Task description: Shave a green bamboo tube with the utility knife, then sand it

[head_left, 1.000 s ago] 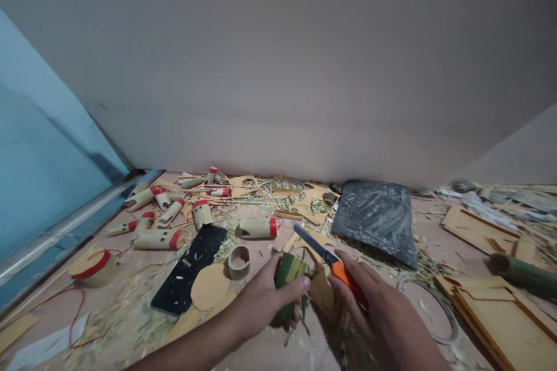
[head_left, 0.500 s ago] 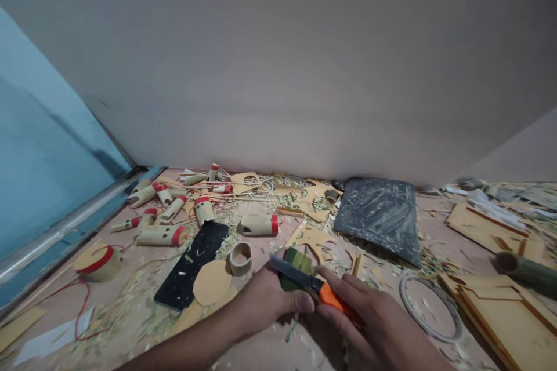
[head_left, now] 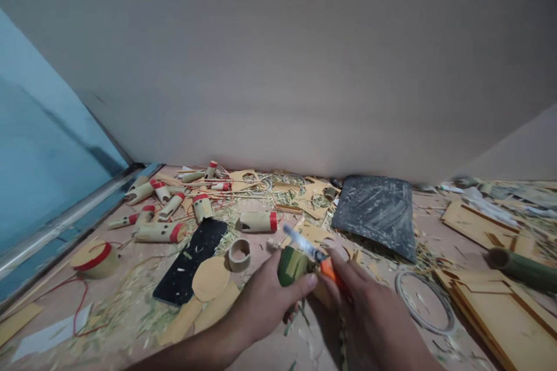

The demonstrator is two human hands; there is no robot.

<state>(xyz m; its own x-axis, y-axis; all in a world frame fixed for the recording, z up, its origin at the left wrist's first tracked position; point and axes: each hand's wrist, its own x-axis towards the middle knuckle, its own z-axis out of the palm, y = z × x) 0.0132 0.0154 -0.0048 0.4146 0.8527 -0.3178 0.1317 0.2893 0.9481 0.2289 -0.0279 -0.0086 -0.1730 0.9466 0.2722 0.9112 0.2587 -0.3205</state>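
My left hand is closed round a short green bamboo piece, whose skin shows pale shaved strips. In my right hand is an orange utility knife, its blade pointing up and to the left, slightly blurred, just above the bamboo. Thin green shavings hang below my left thumb. A bamboo ring stands just left of my left hand, beside a round thin wooden disc. Behind my hands lies a bamboo tube with a red band.
Several red-banded bamboo pieces with red cords lie at the left. A black slab lies nearer, a dark scuffed sheet behind right. At right are a pale ring, stacked wooden boards and a green bamboo tube. A grey panel rises behind.
The knife blade has lifted off the bamboo, tilting further upward. The bamboo has turned in my left hand, showing more of its shaved side. The view has shifted slightly.
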